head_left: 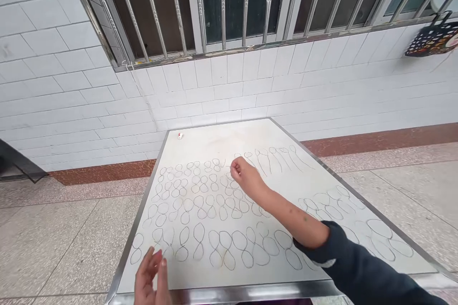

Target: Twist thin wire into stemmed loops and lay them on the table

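Observation:
My right hand (246,176) reaches across the white board-like table top (214,138) with its fingers pinched together. What the fingers hold, if anything, is too small to make out. Rows of thin dark figure-eight loops (199,241) cover much of the surface; I cannot tell whether they are laid strands or drawn lines. Beyond my right hand are several loops with long tails (274,151). At the near left edge, my left hand (152,279) is raised with thumb and fingers apart, close to the nearest row of loops. Its lower part is cut off by the frame.
A small red and white object (181,136) lies at the table's far left corner. The metal rim (229,293) runs along the near edge. Behind stands a white tiled wall (229,88) with a barred window (234,5). A patterned bag (431,38) hangs at right.

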A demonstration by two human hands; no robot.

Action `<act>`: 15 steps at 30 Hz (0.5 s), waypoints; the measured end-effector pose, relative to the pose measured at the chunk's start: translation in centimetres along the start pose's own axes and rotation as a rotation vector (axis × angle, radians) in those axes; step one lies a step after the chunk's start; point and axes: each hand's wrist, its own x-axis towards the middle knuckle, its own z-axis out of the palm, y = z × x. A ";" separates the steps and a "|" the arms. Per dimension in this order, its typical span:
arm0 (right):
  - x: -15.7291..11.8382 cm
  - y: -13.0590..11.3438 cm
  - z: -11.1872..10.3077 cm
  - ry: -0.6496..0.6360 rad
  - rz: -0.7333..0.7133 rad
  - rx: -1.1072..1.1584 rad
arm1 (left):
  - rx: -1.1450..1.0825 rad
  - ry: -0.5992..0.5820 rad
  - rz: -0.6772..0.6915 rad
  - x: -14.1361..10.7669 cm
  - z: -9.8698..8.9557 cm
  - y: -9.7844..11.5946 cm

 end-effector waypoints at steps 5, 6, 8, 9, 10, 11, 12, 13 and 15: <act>-8.6 -3.4 -0.8 0.078 -0.153 0.428 | -0.377 -0.470 -0.009 -2.8 4.0 8.4; -9.9 -3.8 -0.9 0.085 -0.166 0.453 | -0.384 -0.493 -0.002 -3.3 4.5 9.4; -12.0 -4.1 -1.1 0.080 -0.180 0.497 | -0.388 -0.526 0.000 -4.5 5.0 10.3; -12.8 -4.2 -1.2 0.062 -0.175 0.526 | -0.386 -0.538 -0.004 -5.2 5.0 10.5; -13.6 -4.1 -1.4 0.035 -0.163 0.564 | -0.390 -0.552 -0.010 -5.9 5.0 10.6; -14.2 -4.1 -1.5 0.003 -0.144 0.610 | -0.402 -0.564 -0.018 -6.6 4.8 10.6; -14.8 -4.0 -1.7 -0.033 -0.120 0.663 | -0.421 -0.571 -0.030 -7.3 4.6 10.6; -15.2 -3.9 -1.8 -0.068 -0.098 0.719 | -0.444 -0.576 -0.045 -7.9 4.5 10.7; -16.0 -3.7 -2.0 -0.134 -0.073 0.823 | -0.485 -0.573 -0.078 -9.0 4.1 10.7</act>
